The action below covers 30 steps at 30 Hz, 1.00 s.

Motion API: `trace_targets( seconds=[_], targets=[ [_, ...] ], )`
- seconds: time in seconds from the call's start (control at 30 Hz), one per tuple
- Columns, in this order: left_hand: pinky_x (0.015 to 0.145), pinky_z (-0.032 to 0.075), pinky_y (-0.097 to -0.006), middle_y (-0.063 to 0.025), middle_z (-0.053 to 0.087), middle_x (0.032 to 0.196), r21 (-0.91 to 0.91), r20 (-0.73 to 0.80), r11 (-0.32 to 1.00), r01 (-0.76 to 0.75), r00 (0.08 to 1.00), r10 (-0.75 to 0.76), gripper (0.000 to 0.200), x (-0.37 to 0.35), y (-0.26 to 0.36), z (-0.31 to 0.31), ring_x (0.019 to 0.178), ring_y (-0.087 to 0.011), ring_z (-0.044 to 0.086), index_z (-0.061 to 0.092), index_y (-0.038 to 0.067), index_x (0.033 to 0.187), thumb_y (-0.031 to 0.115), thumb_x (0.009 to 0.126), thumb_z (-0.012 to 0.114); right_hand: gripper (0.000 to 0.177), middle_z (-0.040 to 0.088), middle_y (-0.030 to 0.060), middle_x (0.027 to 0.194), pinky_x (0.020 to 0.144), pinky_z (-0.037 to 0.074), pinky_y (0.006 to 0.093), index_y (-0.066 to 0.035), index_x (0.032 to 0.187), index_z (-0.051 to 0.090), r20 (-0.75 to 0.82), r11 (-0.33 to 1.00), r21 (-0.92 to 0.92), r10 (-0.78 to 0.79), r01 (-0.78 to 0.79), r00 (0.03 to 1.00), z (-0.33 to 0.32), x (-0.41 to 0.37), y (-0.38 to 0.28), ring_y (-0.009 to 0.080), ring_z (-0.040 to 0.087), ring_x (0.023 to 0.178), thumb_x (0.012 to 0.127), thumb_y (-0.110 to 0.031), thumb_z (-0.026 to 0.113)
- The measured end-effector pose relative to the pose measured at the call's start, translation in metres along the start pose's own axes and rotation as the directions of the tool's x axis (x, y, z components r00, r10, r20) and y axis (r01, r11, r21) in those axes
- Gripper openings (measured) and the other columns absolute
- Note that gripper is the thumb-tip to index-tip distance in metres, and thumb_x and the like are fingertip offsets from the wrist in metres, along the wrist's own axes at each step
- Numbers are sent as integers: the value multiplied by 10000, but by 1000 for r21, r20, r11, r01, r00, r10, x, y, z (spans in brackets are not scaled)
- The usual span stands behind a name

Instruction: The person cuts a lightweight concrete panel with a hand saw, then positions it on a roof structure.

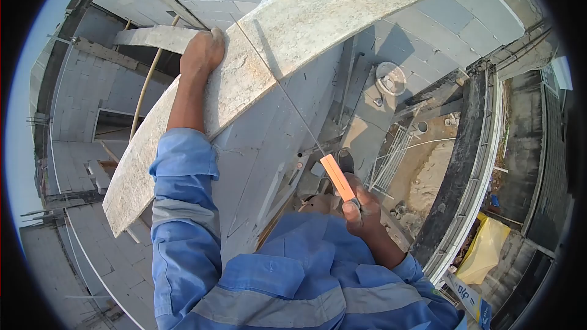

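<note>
Long, rough, cream-grey plank (342,6) slants away beyond the right grip (365,211), clenched round an orange-handled, thin-bladed saw (339,178) crossing its long axis; left grip (203,52), nearer, clasps the far edge!

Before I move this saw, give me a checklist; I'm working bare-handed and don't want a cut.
1. Right hand closed round the orange handle: ok.
2. Blade lying across the board: ok, it crosses from edge to edge.
3. Left hand on the board, apart from the blade: ok, though fairly near; farther off would likely be safer.
4. Gloves on: not ok, both hands are bare.
5. Board firmly supported or clamped: cannot tell, its underside is mostly hidden.
6. Sound footing: cannot tell, a shoe shows only partly.
</note>
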<state>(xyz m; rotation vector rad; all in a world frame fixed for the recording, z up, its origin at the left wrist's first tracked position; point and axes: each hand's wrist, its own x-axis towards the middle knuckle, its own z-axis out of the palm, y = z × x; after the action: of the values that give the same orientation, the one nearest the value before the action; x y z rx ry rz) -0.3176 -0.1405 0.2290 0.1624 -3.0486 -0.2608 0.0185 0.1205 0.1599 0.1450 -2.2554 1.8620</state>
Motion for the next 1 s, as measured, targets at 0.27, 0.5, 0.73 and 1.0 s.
trace_targets(
  seconds=[0.27, 0.5, 0.73, 1.0],
  targets=[
    [997, 433, -487, -309, 604, 1183, -9, 36, 1000, -21, 999, 21, 611, 26, -38, 6, 1139, -443, 576, 636, -74, 1117, 428, 987, 312, 385, 561, 119, 673, 551, 459, 378, 23, 900, 618, -53, 986, -150, -82, 74, 995, 28, 7, 45, 275, 558, 563, 916, -362, 606],
    [975, 448, -487, -297, 634, 1144, 10, 13, 999, 35, 999, -35, 620, -2, -2, -11, 1123, -431, 593, 655, -61, 1096, 450, 987, 321, 408, 484, 96, 633, 586, 365, 397, 10, 877, 631, 112, 991, -60, 127, -121, 986, -25, -13, 3, 268, 459, 608, 893, -398, 618],
    [946, 468, -486, -302, 642, 1112, -34, 9, 999, 9, 1000, -9, 620, -6, 2, -9, 1090, -439, 607, 662, -51, 1080, 459, 992, 321, 432, 459, 110, 692, 643, 356, 407, -4, 823, 597, 97, 994, -105, 54, -44, 994, -28, -16, 4, 277, 439, 688, 879, -431, 639],
    [949, 467, -483, -294, 646, 1113, -44, 35, 998, 45, 998, -43, 619, -6, 1, -8, 1091, -434, 609, 665, -47, 1079, 463, 993, 323, 409, 461, 119, 716, 655, 374, 411, -13, 832, 578, 182, 993, -81, 102, -89, 978, -35, -11, 15, 294, 472, 697, 880, -415, 632]
  ],
)
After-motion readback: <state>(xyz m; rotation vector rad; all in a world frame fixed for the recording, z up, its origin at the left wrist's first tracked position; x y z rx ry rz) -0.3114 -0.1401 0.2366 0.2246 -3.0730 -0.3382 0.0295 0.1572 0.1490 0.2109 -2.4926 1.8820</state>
